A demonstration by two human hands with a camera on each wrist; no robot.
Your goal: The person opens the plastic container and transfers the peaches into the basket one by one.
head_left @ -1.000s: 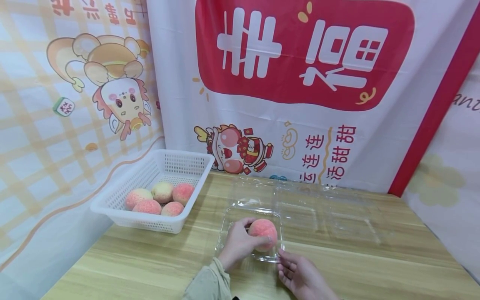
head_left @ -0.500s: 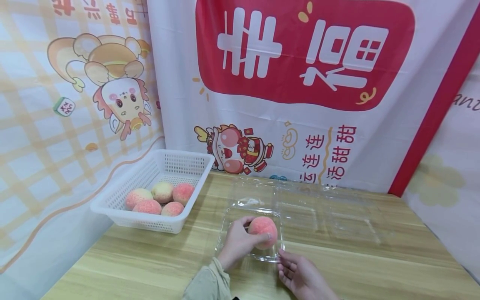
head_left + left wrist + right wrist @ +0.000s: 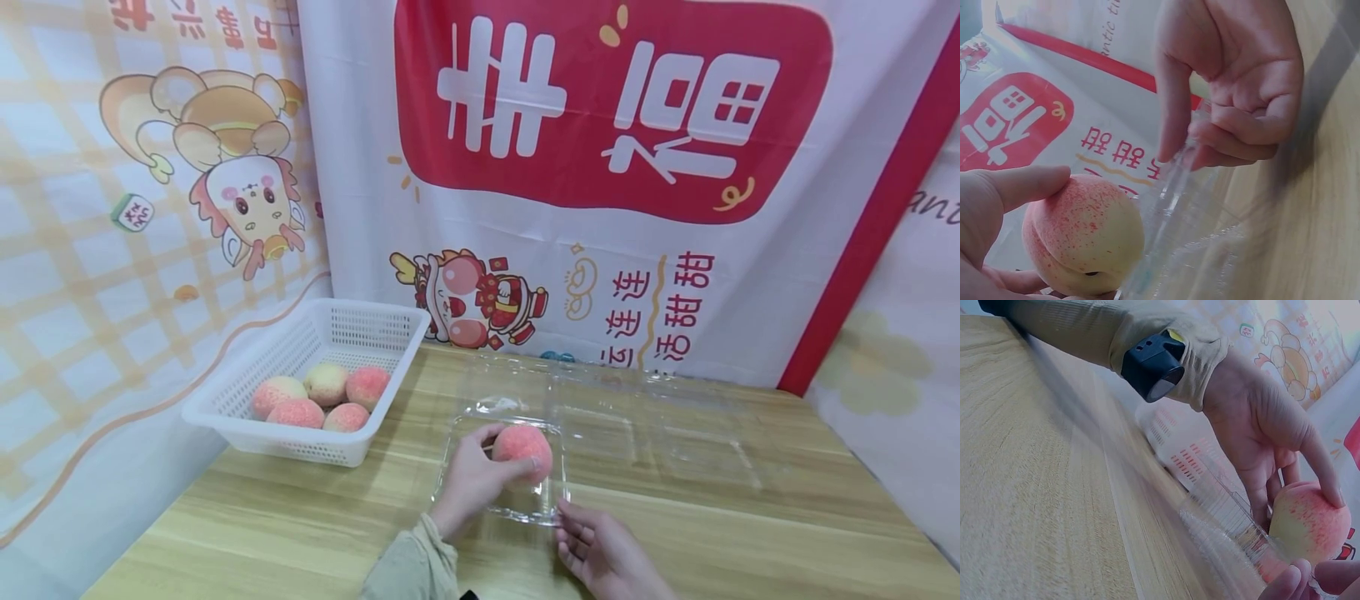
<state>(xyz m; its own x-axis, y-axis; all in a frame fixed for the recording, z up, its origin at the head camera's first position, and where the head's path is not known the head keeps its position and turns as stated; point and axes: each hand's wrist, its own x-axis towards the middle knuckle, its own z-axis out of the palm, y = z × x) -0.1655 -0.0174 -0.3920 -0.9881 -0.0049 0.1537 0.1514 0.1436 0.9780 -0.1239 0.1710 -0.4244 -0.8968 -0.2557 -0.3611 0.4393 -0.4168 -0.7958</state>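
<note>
In clear tray (image 3: 457, 450): one peach (image 3: 522, 450), left hand (image 3: 472, 479) grasping; right hand (image 3: 600, 554) apparently pinching rim; basket (image 3: 247, 392): four peaches.

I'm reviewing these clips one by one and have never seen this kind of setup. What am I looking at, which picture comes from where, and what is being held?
No machine here: a person works with two bare hands, wearing three cameras. The wide picture comes from the head and looks down at a wooden table. The two close-ups come from the wrists, each looking across at the other hand.

The left hand grips a pink peach over a clear plastic box. The right hand pinches that box's near corner. More clear boxes lie to the right. A white basket on the left holds five more peaches. Printed banners hang behind.
</note>
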